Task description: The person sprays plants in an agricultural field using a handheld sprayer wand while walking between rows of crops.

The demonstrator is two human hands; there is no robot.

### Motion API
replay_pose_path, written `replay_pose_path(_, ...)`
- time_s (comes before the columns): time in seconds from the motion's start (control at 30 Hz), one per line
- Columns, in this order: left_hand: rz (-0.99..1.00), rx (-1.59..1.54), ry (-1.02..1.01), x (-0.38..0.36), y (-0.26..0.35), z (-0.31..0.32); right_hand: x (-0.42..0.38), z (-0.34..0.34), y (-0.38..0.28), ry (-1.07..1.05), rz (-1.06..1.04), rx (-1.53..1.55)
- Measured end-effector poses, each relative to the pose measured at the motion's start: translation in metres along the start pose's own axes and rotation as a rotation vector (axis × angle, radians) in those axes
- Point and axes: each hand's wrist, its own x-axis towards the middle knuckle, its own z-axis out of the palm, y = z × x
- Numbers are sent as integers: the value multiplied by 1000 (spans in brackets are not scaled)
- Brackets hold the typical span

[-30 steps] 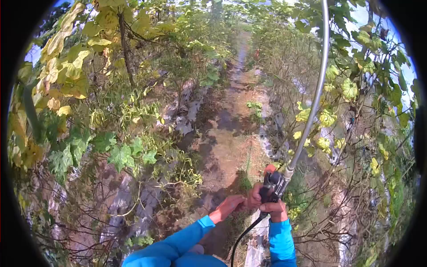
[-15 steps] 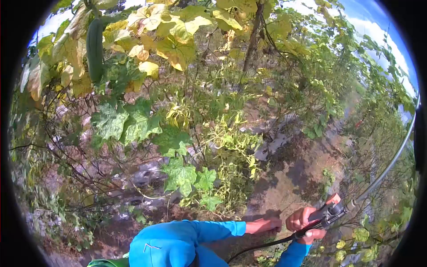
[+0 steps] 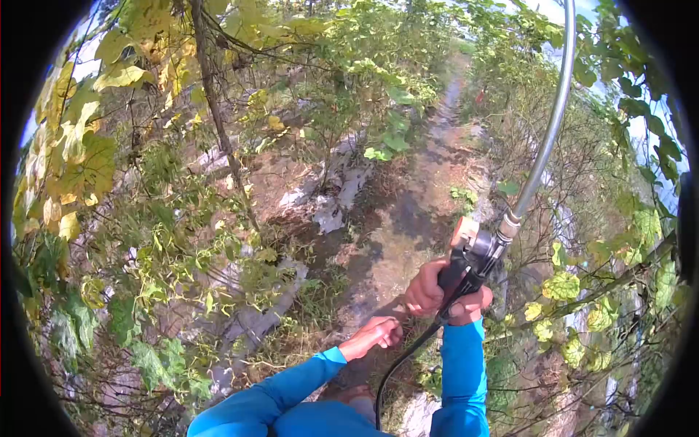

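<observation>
My right hand [image 3: 451, 295] is wrapped around the black handle of a spray wand [image 3: 477, 262]. The wand has an orange-capped black head, and a long silver tube [image 3: 545, 146] rises from it past the top of the view. From the handle's lower end a black hose [image 3: 397, 371] curves down toward my body. My left hand [image 3: 378, 335] hovers a little to the left of the handle, apart from it. Its fingers are curled in, and nothing shows in them. Both arms wear bright blue sleeves [image 3: 462, 371].
A dirt path [image 3: 408, 240] runs ahead between rows of climbing plants. A thin post [image 3: 211, 95] leans at the left among yellowing leaves [image 3: 84, 167]. Torn plastic sheeting [image 3: 331, 204] lies along the row. Leafy vines and a branch [image 3: 626, 277] are close on the right.
My view has swung right toward the path, and the hanging gourd at the left is out of sight. The wand's tube now points more steeply upward. My right hand keeps its grip.
</observation>
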Motion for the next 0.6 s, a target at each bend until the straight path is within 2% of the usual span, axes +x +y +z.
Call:
replay_pose_path(0.1, -16, -3, -19, 29, 15, 18, -17, -21, -34, 144, 14, -84)
replay_pose_path(0.2, -131, 18, -56, 65, 29, 31, -35, -38, -53, 311, -20, -50)
replay_pose_path(0.37, -71, 70, -56, 111, 46, 45, -42, -64, -74, 347, -72, -80)
replay_pose_path(0.43, -103, 78, -23, 127, 41, 51, -52, -76, -79, 527, -94, -138)
replay_pose_path(0.5, -70, 79, -89, 142, 39, 53, -60, -94, -88, 585, -118, -215)
replay_pose_path(0.53, -77, 77, -96, 149, 38, 55, -61, -99, -93, 690, -141, -284)
replay_pose_path(0.6, -158, 58, -78, 162, 32, 60, -67, -113, -105, 834, -146, -468)
